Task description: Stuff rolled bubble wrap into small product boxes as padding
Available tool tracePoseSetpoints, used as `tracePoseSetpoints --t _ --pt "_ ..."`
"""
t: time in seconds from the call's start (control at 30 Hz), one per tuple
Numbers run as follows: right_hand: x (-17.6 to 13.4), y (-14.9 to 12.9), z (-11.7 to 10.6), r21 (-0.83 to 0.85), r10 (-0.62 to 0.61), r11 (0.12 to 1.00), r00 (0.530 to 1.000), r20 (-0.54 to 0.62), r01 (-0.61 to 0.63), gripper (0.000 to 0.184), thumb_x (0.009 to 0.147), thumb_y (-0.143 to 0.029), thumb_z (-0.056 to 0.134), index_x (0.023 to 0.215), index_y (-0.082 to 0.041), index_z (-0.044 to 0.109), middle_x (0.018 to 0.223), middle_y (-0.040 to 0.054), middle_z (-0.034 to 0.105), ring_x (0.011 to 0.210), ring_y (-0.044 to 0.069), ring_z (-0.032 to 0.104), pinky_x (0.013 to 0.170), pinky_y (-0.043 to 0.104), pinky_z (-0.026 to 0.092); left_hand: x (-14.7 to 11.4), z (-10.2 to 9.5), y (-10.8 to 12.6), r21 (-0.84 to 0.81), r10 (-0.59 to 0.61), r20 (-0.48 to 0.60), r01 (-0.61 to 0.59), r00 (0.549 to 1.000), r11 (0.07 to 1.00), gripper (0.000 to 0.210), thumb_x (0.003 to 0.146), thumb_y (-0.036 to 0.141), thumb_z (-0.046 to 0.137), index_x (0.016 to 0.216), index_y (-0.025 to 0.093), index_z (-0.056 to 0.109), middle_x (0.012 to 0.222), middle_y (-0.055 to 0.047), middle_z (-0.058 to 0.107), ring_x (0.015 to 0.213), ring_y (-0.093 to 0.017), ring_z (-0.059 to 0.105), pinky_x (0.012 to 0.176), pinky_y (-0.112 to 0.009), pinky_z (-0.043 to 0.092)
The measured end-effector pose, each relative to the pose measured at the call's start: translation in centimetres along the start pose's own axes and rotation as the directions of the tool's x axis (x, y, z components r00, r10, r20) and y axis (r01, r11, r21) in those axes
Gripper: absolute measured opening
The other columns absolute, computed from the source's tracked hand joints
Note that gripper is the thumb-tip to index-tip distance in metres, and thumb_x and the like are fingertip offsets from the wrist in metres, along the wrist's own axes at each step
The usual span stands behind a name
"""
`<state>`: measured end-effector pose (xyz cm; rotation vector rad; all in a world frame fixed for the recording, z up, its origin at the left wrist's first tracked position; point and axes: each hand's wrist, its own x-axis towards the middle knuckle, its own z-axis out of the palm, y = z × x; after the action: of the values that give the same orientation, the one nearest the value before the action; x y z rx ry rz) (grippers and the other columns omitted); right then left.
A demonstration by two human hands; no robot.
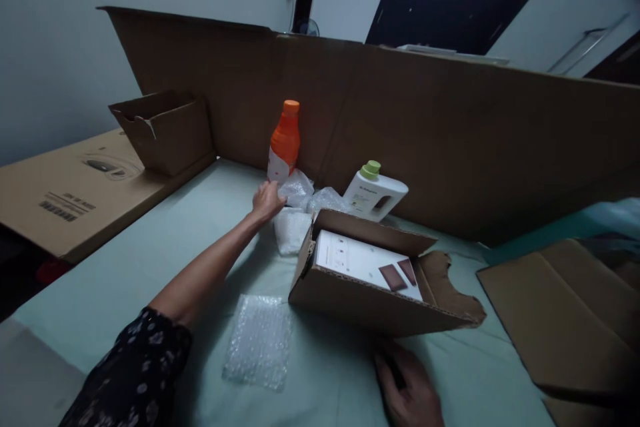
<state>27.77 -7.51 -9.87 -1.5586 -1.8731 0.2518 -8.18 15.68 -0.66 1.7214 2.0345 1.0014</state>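
Note:
My left hand (269, 201) reaches forward, fingers curled with the thumb against a crumpled piece of bubble wrap (297, 188); its fingertips are partly hidden. Just behind it an orange bottle (286, 137) with a white label stands upright. More bubble wrap (291, 232) lies beside the hand. Low in the view, my right hand (413, 387) is closed around a slim black object (395, 368) whose kind I cannot make out. Above that hand sits an open cardboard box (370, 310), tilted, holding a white printed box (360, 265).
A white jug (373, 197) with a green cap leans at the back. Flat bubble wrap (259, 341) lies in front. An open carton (167, 133) stands on a large flat box (65, 193) at left. A tall cardboard panel (450, 140) closes the back; more cardboard (560, 320) is right.

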Motion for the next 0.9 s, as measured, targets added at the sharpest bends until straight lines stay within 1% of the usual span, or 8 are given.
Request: tracePoseSetpoints --t 0.13,0.23,0.4,0.5,0.6,0.7,0.8,0.9 --pt "-0.7 0.8 0.7 0.003 -0.018 1.000 1.000 -0.011 0.018 0.034 0.095 -0.046 0.055 0.101 -0.021 0.078 0.097 0.0113 0.079 0.086 0.028 0.076 0.079 0.043 0.064 2.7 1.7 0.1 -0.070 -0.042 -0.020 0.040 0.999 0.997 0.020 0.095 0.030 0.066 0.109 0.015 0.067 0.111 -0.007 0.069 0.099 -0.020 0.068 0.088 -0.040 0.058" --pt "-0.4 0.8 0.5 0.027 0.002 1.000 1.000 -0.015 -0.001 0.034 0.095 -0.046 0.056 0.100 -0.021 0.078 0.095 0.0104 0.079 0.085 0.027 0.076 0.077 0.042 0.064 0.5 -0.9 -0.6 -0.131 -0.003 -0.169 -0.019 0.986 0.991 0.004 0.089 0.013 0.061 0.090 0.015 0.064 0.102 -0.006 0.072 0.102 -0.020 0.068 0.097 -0.036 0.053" --pt "-0.7 -2.3 0.1 0.141 0.033 0.989 0.999 -0.012 -0.031 0.029 0.093 -0.043 0.059 0.099 -0.021 0.078 0.097 0.0105 0.079 0.089 0.028 0.074 0.086 0.045 0.061 -10.1 -7.8 -1.9 -0.155 0.143 -0.381 -0.216 0.914 0.964 0.003 0.087 0.017 0.058 0.088 0.020 0.056 0.101 -0.003 0.071 0.101 -0.017 0.068 0.093 -0.030 0.053" --pt "-1.5 -6.0 -0.2 0.362 0.054 0.926 0.988 0.147 -0.104 0.029 0.092 -0.046 0.064 0.107 -0.024 0.076 0.107 0.0107 0.077 0.098 0.027 0.073 0.092 0.043 0.057 -18.6 -8.9 -1.5 -0.074 0.432 -0.444 -0.513 0.785 0.855 0.012 0.084 0.015 0.064 0.091 0.021 0.056 0.102 -0.004 0.069 0.100 -0.018 0.068 0.090 -0.031 0.054" --pt "-2.1 -9.3 -0.9 0.672 -0.006 0.661 0.893 0.450 -0.334 0.070 0.084 -0.068 0.066 0.138 -0.024 0.060 0.132 0.0149 0.069 0.114 0.030 0.069 0.093 0.041 0.057 -26.2 -6.9 -0.9 -0.016 0.670 -0.314 -0.709 0.673 0.705 0.018 0.086 0.006 0.059 0.095 0.021 0.056 0.109 -0.007 0.071 0.108 -0.018 0.067 0.100 -0.037 0.052" --pt "-2.8 -10.6 -1.6 0.730 -0.054 0.387 0.776 0.628 -0.564 0.106 0.070 -0.085 0.066 0.152 -0.022 0.042 0.141 0.0185 0.061 0.121 0.034 0.065 0.093 0.041 0.056 -31.5 -3.9 -0.9 -0.056 0.802 -0.065 -0.805 0.594 0.591 0.017 0.092 0.006 0.049 0.099 0.019 0.058 0.120 -0.010 0.073 0.121 -0.020 0.064 0.111 -0.043 0.045" --pt "-3.7 -10.1 -1.9 0.632 0.134 0.402 0.725 0.676 -0.663 0.101 0.069 -0.072 0.077 0.151 -0.022 0.043 0.132 0.0156 0.066 0.115 0.030 0.067 0.093 0.038 0.054 -34.4 -2.0 -1.2 -0.121 0.795 0.224 -0.793 0.564 0.597 0.014 0.091 0.010 0.051 0.100 0.018 0.059 0.132 -0.012 0.069 0.133 -0.025 0.057 0.118 -0.051 0.037" --pt "-4.8 -9.0 -1.5 0.525 0.360 0.516 0.727 0.585 -0.677 0.081 0.074 -0.058 0.080 0.139 -0.019 0.054 0.110 0.0103 0.074 0.093 0.024 0.070 0.084 0.034 0.055 -35.6 -1.7 -1.4 -0.199 0.769 0.309 -0.752 0.560 0.628 0.013 0.086 0.014 0.056 0.098 0.018 0.060 0.134 -0.014 0.067 0.134 -0.028 0.056 0.120 -0.055 0.034"
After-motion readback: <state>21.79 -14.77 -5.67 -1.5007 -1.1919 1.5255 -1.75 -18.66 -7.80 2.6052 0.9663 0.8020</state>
